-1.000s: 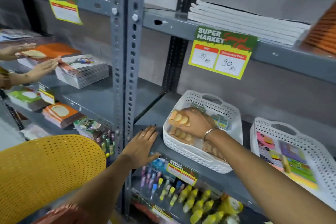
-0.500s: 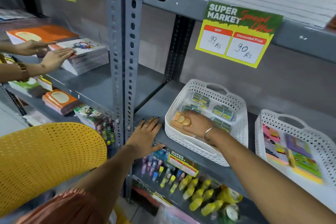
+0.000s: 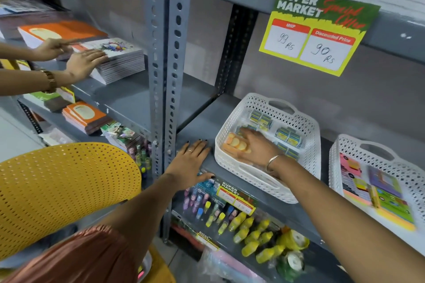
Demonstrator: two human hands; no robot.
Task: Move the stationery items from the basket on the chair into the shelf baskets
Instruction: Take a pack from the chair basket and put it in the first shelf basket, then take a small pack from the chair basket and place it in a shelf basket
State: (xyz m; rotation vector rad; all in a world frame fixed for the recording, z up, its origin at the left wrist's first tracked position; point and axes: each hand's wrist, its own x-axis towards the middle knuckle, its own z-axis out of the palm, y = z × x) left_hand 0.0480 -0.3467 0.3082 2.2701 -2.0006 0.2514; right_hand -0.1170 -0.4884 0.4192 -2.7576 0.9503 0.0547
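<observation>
Our right hand (image 3: pixel 257 148) is down inside the white basket (image 3: pixel 305 131) on the shelf, with its fingers spread flat on top of an orange pack (image 3: pixel 234 145) of stationery. We think it is pressing the pack flat so it stays put, not gripping it. The pack lies in the front left corner of the white basket, and small green and blue packs (image 3: pixel 287 136) fill the back of it, so that corner is where there is room. Our left hand (image 3: pixel 192 161) rests open and flat on the shelf edge (image 3: pixel 207 122) just left of the white basket, likely to steady us while we lean in. A yellow chair (image 3: pixel 64 190) stands well to the left of the white basket and lower; we cannot see the basket on it. Half a second ago our right hand curled over the pack; now the fingers reach further back in the white basket. Our left hand has not moved.
</observation>
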